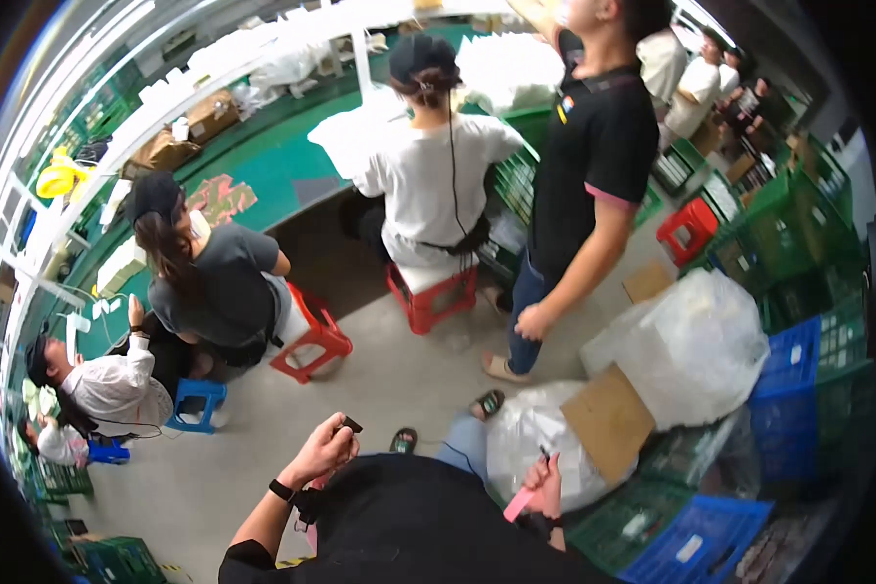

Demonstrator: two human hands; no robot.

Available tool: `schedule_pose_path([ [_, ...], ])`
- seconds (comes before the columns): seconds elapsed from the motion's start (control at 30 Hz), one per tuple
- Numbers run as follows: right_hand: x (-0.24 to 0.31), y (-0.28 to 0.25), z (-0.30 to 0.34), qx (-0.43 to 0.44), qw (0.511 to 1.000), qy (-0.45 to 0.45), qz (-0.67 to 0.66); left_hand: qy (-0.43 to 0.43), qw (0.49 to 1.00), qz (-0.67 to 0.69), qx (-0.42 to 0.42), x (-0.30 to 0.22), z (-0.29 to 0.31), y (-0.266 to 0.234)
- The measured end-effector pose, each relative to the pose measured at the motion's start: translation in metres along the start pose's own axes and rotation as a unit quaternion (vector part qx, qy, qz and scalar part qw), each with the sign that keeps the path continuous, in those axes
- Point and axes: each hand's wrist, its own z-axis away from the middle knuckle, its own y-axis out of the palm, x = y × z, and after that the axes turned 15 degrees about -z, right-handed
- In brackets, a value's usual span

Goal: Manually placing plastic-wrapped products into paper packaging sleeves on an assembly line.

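Note:
My left hand [326, 451] is raised in front of my body at the lower middle, its fingers closed on a small black object [353, 424] whose end sticks out past the thumb. The kind of that object is too small to tell. Farther right, my right hand [545, 490] is closed too. A pink strip [519, 504] hangs out below its fingers, and a small dark tip [545, 453] pokes up above them. Beyond that hand lies a white plastic bag [526, 438] with a brown cardboard sheet [608, 423] leaning on it.
A person in black [599, 146] stands ahead on the right. Several people sit along a green workbench [282, 175], on red stools [311, 336] and a blue stool [197, 404]. A big clear bag [686, 341], blue crates [696, 540] and green crates [788, 234] crowd the right side.

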Motion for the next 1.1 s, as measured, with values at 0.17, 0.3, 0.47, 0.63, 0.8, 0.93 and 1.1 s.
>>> schedule_pose_path([
  [0.17, -0.069, 0.02, 0.047, 0.141, 0.984, 0.112, -0.005, -0.065, 0.984, -0.031, 0.162, -0.025, 0.039, -0.001],
  [0.3, -0.144, 0.09, 0.083, 0.151, 0.954, 0.186, 0.181, -0.17, 0.926, -0.114, 0.316, -0.01, 0.024, 0.036],
  [0.47, -0.143, 0.084, 0.094, 0.222, 0.885, 0.202, 0.355, -0.152, 0.895, -0.175, 0.381, -0.019, 0.016, 0.073],
  [0.63, -0.108, 0.044, 0.101, 0.24, 0.891, 0.187, 0.337, -0.166, 0.87, -0.251, 0.39, -0.036, -0.007, 0.126],
  [0.8, -0.055, 0.05, 0.116, 0.21, 0.919, 0.137, 0.303, -0.135, 0.839, -0.268, 0.454, -0.035, -0.042, 0.169],
  [0.93, -0.026, 0.045, 0.113, 0.21, 0.908, 0.123, 0.341, -0.1, 0.843, -0.287, 0.444, -0.058, -0.044, 0.197],
  [1.1, -0.002, 0.04, 0.095, 0.254, 0.878, 0.107, 0.391, -0.099, 0.846, -0.265, 0.452, -0.082, -0.049, 0.215],
])
